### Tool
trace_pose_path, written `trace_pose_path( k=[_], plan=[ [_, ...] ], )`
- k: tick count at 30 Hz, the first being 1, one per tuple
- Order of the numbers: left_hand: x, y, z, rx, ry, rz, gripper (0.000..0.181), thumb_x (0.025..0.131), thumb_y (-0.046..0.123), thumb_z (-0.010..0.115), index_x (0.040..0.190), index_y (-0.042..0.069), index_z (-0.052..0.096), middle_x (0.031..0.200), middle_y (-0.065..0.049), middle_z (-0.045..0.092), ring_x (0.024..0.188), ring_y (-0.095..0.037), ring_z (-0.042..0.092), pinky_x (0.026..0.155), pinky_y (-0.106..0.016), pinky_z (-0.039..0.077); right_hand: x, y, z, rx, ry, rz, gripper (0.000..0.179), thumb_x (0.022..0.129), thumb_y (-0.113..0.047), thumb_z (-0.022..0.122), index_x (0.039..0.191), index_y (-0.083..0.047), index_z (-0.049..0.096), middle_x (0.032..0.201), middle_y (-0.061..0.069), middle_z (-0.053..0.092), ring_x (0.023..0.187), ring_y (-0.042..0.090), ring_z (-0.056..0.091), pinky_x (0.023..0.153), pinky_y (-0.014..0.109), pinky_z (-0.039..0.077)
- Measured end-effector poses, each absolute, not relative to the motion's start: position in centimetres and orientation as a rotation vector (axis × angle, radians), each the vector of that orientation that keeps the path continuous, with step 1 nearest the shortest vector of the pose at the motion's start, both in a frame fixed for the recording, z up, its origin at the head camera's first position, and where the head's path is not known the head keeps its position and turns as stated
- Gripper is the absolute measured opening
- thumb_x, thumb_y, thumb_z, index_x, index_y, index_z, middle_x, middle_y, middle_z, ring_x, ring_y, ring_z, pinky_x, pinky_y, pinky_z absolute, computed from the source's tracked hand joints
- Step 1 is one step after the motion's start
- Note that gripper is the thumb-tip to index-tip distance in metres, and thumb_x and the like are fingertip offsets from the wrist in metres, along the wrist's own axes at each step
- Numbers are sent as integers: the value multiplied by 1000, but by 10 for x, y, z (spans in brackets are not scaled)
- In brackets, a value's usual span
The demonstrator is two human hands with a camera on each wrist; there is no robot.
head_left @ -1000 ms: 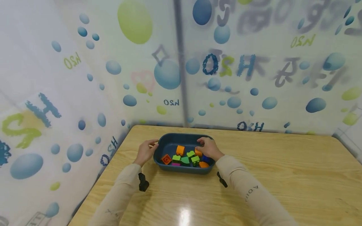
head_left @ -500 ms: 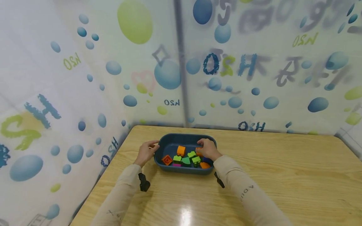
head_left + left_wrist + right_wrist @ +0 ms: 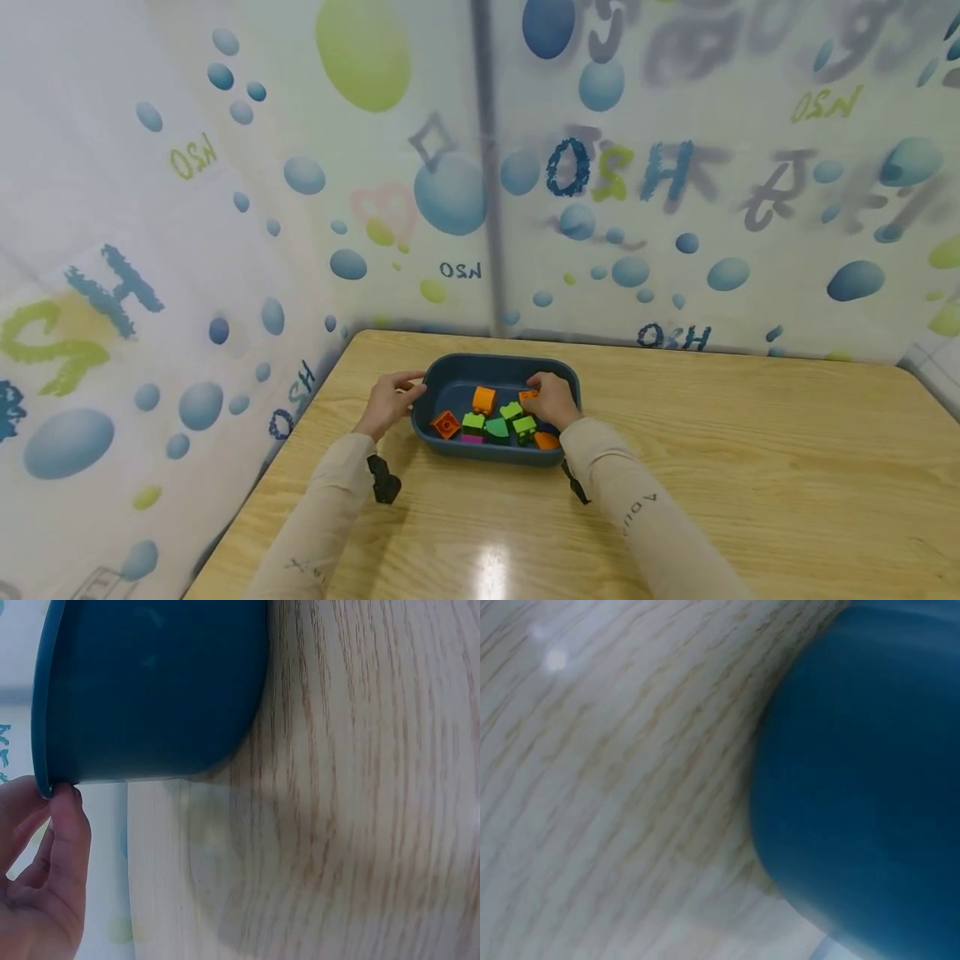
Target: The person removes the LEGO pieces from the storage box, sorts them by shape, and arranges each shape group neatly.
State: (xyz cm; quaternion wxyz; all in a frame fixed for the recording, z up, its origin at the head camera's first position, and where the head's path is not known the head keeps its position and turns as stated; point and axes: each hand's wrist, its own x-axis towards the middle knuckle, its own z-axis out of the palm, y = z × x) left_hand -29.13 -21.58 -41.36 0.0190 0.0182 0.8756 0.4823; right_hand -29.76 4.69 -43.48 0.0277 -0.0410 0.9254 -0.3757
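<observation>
A dark blue oblong plastic tub [image 3: 480,454] stands on the table with several toy building blocks inside. At its left end my left hand [image 3: 387,404] pinches the rim; the left wrist view shows the thumb and finger of that hand [image 3: 45,877] on either side of the lip. My right hand [image 3: 553,402] reaches into the tub's right end, its fingers curled at an orange building block [image 3: 528,396], partly hidden by the hand. Nearby lie green blocks [image 3: 512,411], another orange block [image 3: 483,401] and a red-orange one [image 3: 446,425]. The right wrist view shows only the tub's outer wall [image 3: 862,787].
The wooden table [image 3: 735,467] extends to the right and in front of the tub. Patterned curtain-like walls [image 3: 630,250] rise behind it and on the left. A magenta block [image 3: 472,438] and an orange rounded piece [image 3: 547,441] lie along the tub's near wall.
My right hand has shifted slightly inside the tub, and the orange block at its fingers has turned, showing more of its side. My left hand keeps its place at the rim.
</observation>
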Motion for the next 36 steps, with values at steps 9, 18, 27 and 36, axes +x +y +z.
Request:
trace_pose_path(
  k=[9, 18, 27, 36],
  plan=[
    [-290, -217, -418, 48, 2720, 1496, 33, 86, 8, 58, 118, 1, 56, 90, -17, 56, 67, -25, 60, 56, -30, 52, -295, 44, -438, -86, 2815, -1197, 40, 73, -6, 67, 111, 1, 57, 109, 17, 55, 90, 28, 54, 78, 38, 46],
    [-290, -218, -417, 40, 2717, 1515, 33, 86, 9, 57, 119, 2, 56, 91, -18, 56, 64, -20, 59, 57, -31, 52, -292, 41, -436, -89, 2906, -1158, 43, 71, -7, 72, 109, 6, 55, 101, 18, 58, 89, 29, 55, 77, 37, 47],
    [-292, -215, -415, 15, 2727, 1499, 33, 86, 8, 58, 119, 3, 56, 92, -19, 55, 65, -20, 60, 56, -30, 52, -293, 43, -434, -45, 2887, -1223, 39, 71, -4, 70, 105, 2, 52, 97, 16, 57, 85, 26, 55, 74, 36, 47],
    [-293, -216, -415, -7, 2725, 1493, 33, 86, 10, 58, 118, 4, 57, 91, -18, 56, 64, -18, 58, 55, -29, 52, -295, 45, -429, -42, 2855, -1297, 37, 71, -6, 71, 103, 2, 55, 101, 16, 57, 89, 27, 54, 77, 36, 47]
  ],
)
